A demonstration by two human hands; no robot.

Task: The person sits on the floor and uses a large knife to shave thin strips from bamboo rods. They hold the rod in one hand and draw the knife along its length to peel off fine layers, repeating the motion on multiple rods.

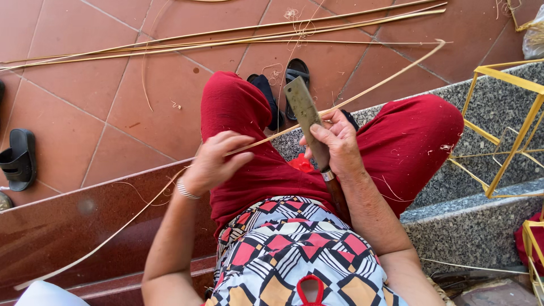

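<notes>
Sitting on a granite step (470, 226), you hold a long bamboo strip (391, 73) across your lap, over your red trousers (408, 141). Your left hand (215, 161) is curled round the strip just beside your left knee, fingers closed on it. From there the strip runs down past your wrist and its silver bracelet (186, 191) toward the lower left, and up to the right past your other hand, ending over the tiled floor (102, 96). Your right hand (334, 144) is clenched round the handle of a broad-bladed knife (303, 107); the blade points up and away from you, its flat face toward the camera, and it meets the strip right at your thumb. The wooden handle slants down along your forearm.

More bamboo strips (226, 37) lie in a loose bundle on the floor, well apart from you. A pair of black sandals (283, 79) sits just beyond your knees, and another black sandal (18, 158) lies at the far left. To your right on the step stands a frame of yellow bamboo slats (510, 136). Thin shavings are scattered over the floor and your trousers
</notes>
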